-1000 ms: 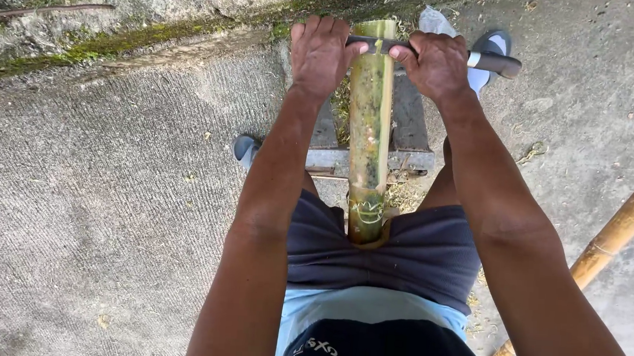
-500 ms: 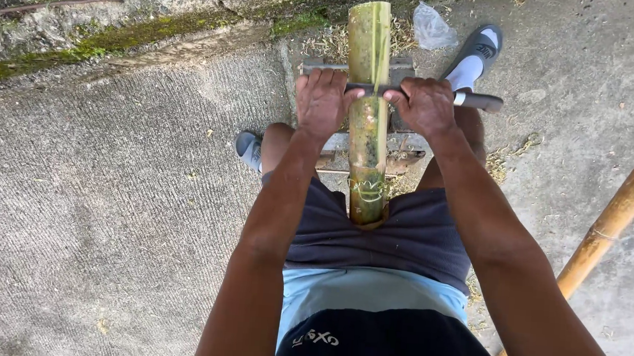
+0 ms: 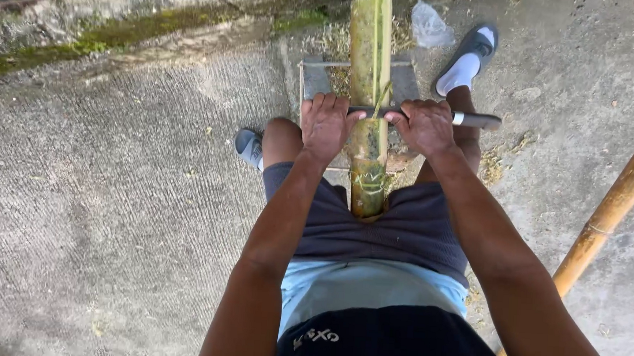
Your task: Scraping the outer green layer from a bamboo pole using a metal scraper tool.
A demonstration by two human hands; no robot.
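Head camera looks down at a green bamboo pole (image 3: 370,93) lying between the person's knees. The left hand (image 3: 325,125) and right hand (image 3: 426,126) each wrap tight around a long blade (image 3: 409,115) lying across the pole. Another bamboo stick (image 3: 616,207) lies to the right on the concrete floor (image 3: 111,187).

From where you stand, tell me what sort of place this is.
Probably an outdoor yard work spot: rough grey concrete ground, a moss-streaked stone edge, and a thick green bamboo pole being worked across a low wooden frame.
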